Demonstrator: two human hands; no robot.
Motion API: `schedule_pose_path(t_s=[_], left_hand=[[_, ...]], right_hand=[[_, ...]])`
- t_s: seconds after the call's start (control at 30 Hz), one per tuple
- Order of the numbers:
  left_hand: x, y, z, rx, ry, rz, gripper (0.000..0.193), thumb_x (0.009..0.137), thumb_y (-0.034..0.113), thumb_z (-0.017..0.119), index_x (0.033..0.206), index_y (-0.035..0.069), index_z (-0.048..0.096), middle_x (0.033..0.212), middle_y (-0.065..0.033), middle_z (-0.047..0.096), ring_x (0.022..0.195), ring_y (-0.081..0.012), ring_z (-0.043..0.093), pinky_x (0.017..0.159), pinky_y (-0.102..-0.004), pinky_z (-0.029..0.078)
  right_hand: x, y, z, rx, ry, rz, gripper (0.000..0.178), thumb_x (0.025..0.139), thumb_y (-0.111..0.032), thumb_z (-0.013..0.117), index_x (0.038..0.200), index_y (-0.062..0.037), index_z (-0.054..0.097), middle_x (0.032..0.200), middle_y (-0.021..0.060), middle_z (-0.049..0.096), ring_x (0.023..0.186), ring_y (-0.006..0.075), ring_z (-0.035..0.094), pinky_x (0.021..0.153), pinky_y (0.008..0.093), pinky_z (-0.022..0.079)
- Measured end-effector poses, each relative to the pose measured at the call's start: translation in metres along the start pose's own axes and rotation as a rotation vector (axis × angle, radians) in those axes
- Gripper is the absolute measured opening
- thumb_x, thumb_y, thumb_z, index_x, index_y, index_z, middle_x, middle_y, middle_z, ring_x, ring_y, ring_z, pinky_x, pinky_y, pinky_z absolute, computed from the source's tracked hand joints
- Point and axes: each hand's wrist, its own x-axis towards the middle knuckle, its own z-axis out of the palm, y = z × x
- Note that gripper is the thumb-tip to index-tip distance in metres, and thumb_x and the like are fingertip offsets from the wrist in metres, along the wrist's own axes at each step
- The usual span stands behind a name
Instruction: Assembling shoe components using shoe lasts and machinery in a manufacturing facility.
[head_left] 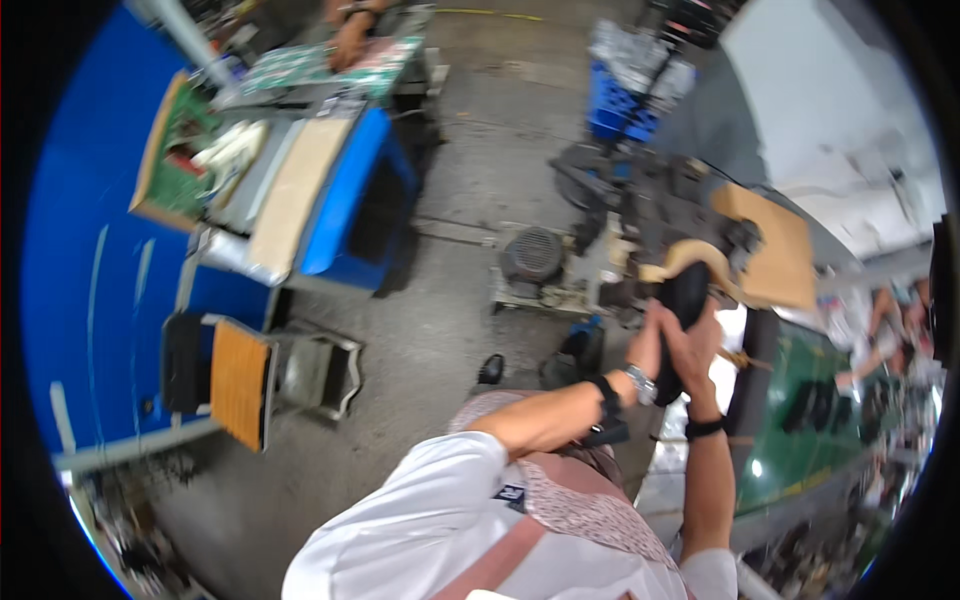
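A black shoe (685,293), toe pointing away from me, is gripped between my two hands at the right. My left hand (645,347), with a metal watch on the wrist, closes on its left side. On its right side, my right hand (704,345) wraps round it. The shoe's far end is up against a dark machine (660,210), beside a curved tan guard (700,252). Whether they touch is hard to tell through the blur. My fingers partly cover the shoe.
An electric motor (533,255) stands left of the machine. More black shoes (815,405) lie on a green surface (785,450) at the right, where other people work. A blue crate (610,105) is beyond; a wooden-seated chair (240,385) and blue cabinet (350,205) stand left.
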Motion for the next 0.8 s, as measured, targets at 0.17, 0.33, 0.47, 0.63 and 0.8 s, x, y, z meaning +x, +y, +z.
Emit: schedule_pose_path(t_s=[0.17, 0.33, 0.47, 0.63, 0.8], left_hand=[[0.012, -0.002, -0.016, -0.107, -0.089, -0.029, 0.057, 0.097, 0.062, 0.047, 0.105, 0.008, 0.062, 0.097, -0.0042, 0.062, 0.087, -0.0132, 0.059, 0.083, -0.0291, 0.049], [-0.027, 0.013, -0.031, 0.323, -0.091, 0.07, 0.084, 0.09, 0.074, 0.046, 0.09, -0.007, 0.067, 0.085, -0.0125, 0.067, 0.081, -0.0184, 0.059, 0.075, -0.0339, 0.048], [-0.031, 0.053, -0.093, 0.684, -0.223, 0.166, 0.078, 0.088, 0.069, 0.058, 0.073, -0.008, 0.062, 0.068, -0.0114, 0.06, 0.067, -0.0171, 0.055, 0.063, -0.0387, 0.045], [-0.04, 0.128, -0.157, 1.259, -0.511, 0.103, 0.062, 0.081, 0.046, 0.076, 0.107, -0.009, 0.065, 0.098, -0.0156, 0.071, 0.09, -0.0223, 0.066, 0.084, -0.0384, 0.051], [-0.055, 0.148, -0.199, 1.351, -0.567, 0.195, 0.06, 0.076, 0.042, 0.08, 0.108, -0.007, 0.065, 0.098, -0.0178, 0.071, 0.091, -0.0293, 0.069, 0.084, -0.0381, 0.052]], right_hand=[[-0.012, -0.005, 0.0, 0.024, 0.132, -0.054, 0.071, 0.071, -0.045, 0.081, 0.11, 0.0081, 0.053, 0.086, 0.0295, 0.065, 0.08, 0.0478, 0.064, 0.069, 0.0499, 0.051], [-0.057, -0.012, -0.012, 0.102, 0.179, -0.001, 0.08, 0.078, -0.04, 0.079, 0.131, 0.0083, 0.042, 0.103, 0.0296, 0.065, 0.092, 0.0451, 0.066, 0.079, 0.0468, 0.052], [-0.104, 0.002, 0.002, 0.896, 0.076, 0.229, 0.054, 0.099, -0.035, 0.056, 0.133, 0.005, 0.043, 0.116, 0.02, 0.065, 0.105, 0.0293, 0.065, 0.092, 0.0385, 0.05], [-0.04, 0.018, 0.053, 1.67, -0.214, 0.939, 0.077, 0.097, -0.066, 0.039, 0.137, -0.0016, 0.048, 0.119, 0.0208, 0.064, 0.111, 0.0312, 0.062, 0.099, 0.0447, 0.047], [-0.018, -0.006, 0.058, 2.207, -0.376, 0.629, 0.059, 0.098, -0.058, 0.046, 0.119, -0.0041, 0.059, 0.1, 0.0199, 0.067, 0.093, 0.0363, 0.067, 0.087, 0.045, 0.053]])
